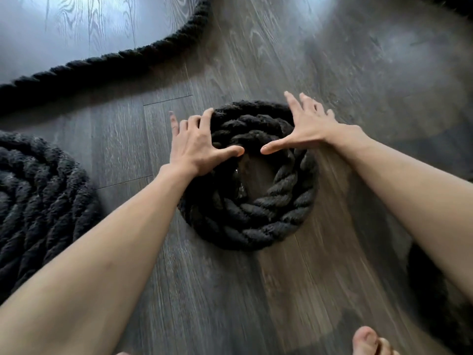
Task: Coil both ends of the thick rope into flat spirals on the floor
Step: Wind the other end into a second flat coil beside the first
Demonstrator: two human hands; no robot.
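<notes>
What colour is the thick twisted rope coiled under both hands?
Black, a thick twisted rope coil on grey-brown wood-grain floor; the head view shows it.

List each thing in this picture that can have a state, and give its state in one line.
Small coil: wound, flat on floor, gap at centre.
Large coil: wound, flat, partly out of frame.
Loose rope: uncoiled, curving across floor.
Left hand: open, fingers spread on the small coil.
Right hand: open, fingers spread over it.
</notes>
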